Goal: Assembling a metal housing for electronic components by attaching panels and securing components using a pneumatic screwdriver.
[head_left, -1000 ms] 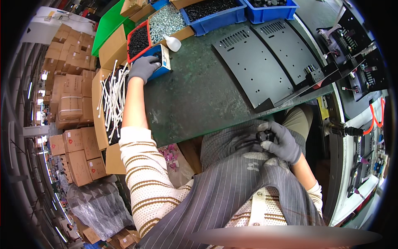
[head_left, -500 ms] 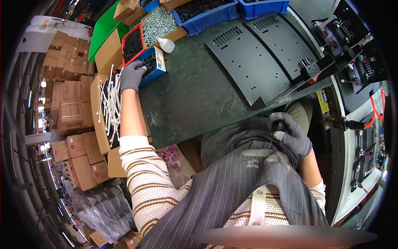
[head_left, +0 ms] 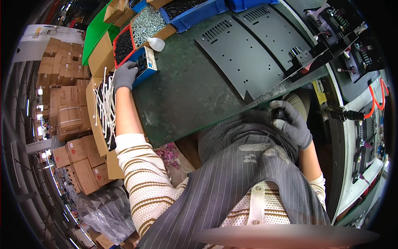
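Reaching out over the dark green worktop [head_left: 182,99], the left hand [head_left: 124,75] in its grey knit glove sits right at the small blue cardboard box of dark parts [head_left: 146,66], fingers curled onto the box's near edge, though I honestly can't tell whether the grip is closed on anything inside or just resting there. That blue box is the handy landmark: just behind it is a red plastic tray of small black screws [head_left: 123,45], and beside that tray a cardboard box full of shiny silver screws [head_left: 146,24], with a little white plastic bottle [head_left: 155,43] lying on its side just to the right of the blue box. On the near-left side of the blue box, a bunch of white cable ties [head_left: 105,106] is piled in a flat cardboard carton [head_left: 92,120] hugging the worktop's edge. Off to the right of the blue box, well apart from it, two big dark grey perforated metal panels [head_left: 240,58] lie flat on the worktop. The right hand [head_left: 292,122], also grey-gloved, is down in the lap, far from the blue box and below the worktop's near edge, with its grip wrapped tight round a small black round part [head_left: 280,113] that pokes out between thumb and fingers. Stacks of brown cardboard cartons [head_left: 70,108] sit on the floor beyond the cable ties.
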Motion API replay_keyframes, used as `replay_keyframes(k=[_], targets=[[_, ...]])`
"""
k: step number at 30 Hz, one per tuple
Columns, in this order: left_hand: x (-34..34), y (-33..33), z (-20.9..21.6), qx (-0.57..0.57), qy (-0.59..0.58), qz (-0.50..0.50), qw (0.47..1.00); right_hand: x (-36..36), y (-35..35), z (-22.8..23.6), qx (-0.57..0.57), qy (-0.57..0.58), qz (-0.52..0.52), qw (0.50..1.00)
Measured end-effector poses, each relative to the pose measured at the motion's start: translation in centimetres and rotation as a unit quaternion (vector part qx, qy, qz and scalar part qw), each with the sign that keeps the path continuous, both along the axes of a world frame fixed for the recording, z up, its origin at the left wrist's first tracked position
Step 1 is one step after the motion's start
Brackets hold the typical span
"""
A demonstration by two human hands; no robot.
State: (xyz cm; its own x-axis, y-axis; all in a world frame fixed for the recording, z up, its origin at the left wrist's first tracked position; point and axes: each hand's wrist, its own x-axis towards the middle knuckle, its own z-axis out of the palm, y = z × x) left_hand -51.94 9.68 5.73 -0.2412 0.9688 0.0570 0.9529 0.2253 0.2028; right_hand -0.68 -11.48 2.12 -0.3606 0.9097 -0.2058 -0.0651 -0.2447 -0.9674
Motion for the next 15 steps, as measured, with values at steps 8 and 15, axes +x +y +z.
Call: replay_keyframes(k=[8,15], targets=[[-0.7,0.4,0.0,-0.064,0.03,-0.04,0.997,-0.2,0.0,-1.0,0.005,-0.039,-0.008,0.999],[0.4,2.3,0.4,-0.059,0.036,0.007,0.998,-0.1,0.7,-0.6,0.126,-0.187,-0.032,0.974]])
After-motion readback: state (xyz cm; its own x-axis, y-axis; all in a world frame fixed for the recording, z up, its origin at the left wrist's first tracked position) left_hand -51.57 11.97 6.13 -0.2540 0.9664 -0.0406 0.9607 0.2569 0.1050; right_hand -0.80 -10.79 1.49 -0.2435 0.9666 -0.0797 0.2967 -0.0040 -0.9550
